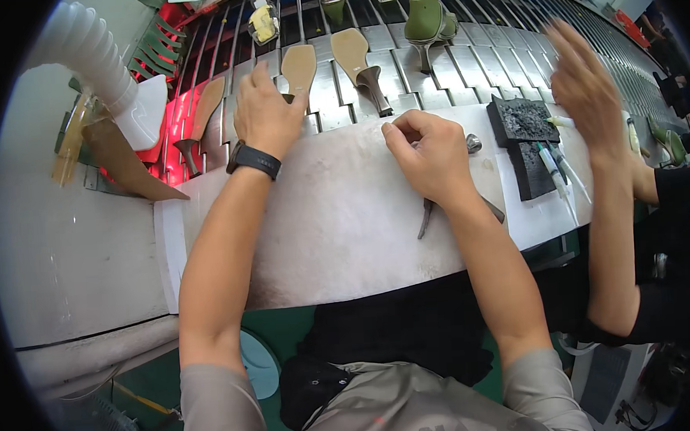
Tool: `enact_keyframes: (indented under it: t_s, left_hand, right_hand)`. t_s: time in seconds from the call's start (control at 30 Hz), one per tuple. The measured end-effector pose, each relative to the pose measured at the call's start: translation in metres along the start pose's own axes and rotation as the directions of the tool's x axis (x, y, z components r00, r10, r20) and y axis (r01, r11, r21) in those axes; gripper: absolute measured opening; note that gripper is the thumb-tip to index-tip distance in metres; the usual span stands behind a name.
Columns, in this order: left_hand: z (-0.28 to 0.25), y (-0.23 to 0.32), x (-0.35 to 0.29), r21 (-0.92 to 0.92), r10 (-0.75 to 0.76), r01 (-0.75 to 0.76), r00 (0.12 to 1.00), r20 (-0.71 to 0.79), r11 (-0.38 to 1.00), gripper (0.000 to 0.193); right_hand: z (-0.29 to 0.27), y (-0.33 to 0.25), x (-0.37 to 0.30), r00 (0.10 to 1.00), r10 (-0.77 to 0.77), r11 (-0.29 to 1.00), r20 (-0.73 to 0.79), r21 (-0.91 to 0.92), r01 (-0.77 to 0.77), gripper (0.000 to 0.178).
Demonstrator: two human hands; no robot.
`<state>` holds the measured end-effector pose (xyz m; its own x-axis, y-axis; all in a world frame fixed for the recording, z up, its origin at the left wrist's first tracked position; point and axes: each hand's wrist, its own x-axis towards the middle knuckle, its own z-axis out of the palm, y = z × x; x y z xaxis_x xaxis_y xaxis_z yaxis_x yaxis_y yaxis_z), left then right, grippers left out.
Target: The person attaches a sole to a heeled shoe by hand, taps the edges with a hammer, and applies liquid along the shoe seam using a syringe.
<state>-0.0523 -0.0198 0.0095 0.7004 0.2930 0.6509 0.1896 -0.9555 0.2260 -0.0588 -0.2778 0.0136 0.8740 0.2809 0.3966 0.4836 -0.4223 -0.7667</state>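
My left hand (266, 120), with a dark watch (255, 159) on its wrist, is open at the conveyor's near edge. Its fingers stretch away from me, and its thumb lies by the dark heel of a shoe with a tan sole (299, 66); whether it touches the heel I cannot tell. My right hand (435, 154) is closed above the white worktop (338, 224), thumb against curled fingers; anything inside is hidden. Under it lies a metal tool (425, 221), mostly covered by my hand and forearm. Another heeled shoe (352, 53) lies sole up between my hands.
More shoes sit on the slatted metal conveyor (470, 76), including a green heeled one (428, 22). Right of my hand, a black foam block (521, 120) stands beside syringe-like applicators (552, 169). A co-worker's blurred hand (584, 86) reaches in there. A white hose nozzle (140, 109) hangs left.
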Motion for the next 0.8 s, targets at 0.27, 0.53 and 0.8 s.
enact_keyframes:
  t_s: [0.27,0.53,0.8]
  left_hand:
    - [-0.006,-0.090,0.008,-0.173,-0.212,0.276,0.925,0.316,0.946,0.045]
    - [-0.091,0.040,-0.056,-0.602,0.151,0.070,0.939,0.309,0.796,0.032]
    - [0.004,-0.045,0.058,-0.521,-0.079,0.229,0.952,0.294,0.822,0.046]
  right_hand:
    - [0.010,-0.010,0.000,0.996,0.029,0.995,0.081,0.088,-0.036,0.022]
    - [0.054,-0.033,0.007,0.933,0.002,0.678,0.360,0.685,-0.266,0.057]
    - [0.044,-0.028,0.013,0.824,0.180,0.495,0.537,0.675,-0.548,0.025]
